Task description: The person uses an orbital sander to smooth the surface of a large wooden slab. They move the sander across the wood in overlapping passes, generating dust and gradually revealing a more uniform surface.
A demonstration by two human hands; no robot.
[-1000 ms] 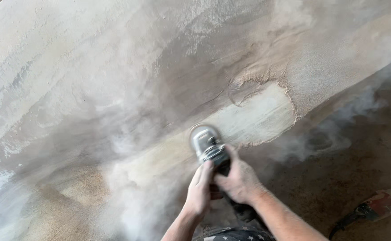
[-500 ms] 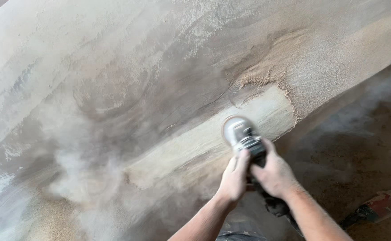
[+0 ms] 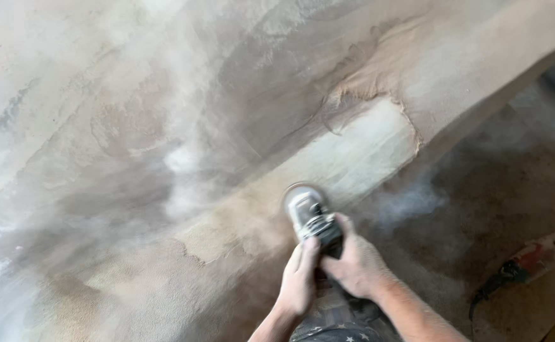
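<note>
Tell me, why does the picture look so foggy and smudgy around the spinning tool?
In the head view, pale dust drifts off the angle grinder and veils the plastered wall, softening its edges; the left hand and right hand look fairly sharp, the grinder's disc rim is blurred, and the red tool on the floor is dim and soft; light is even, without glare.

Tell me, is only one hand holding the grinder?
No, both the left hand and the right hand grip the grinder against the dusty wooden slab.
</note>
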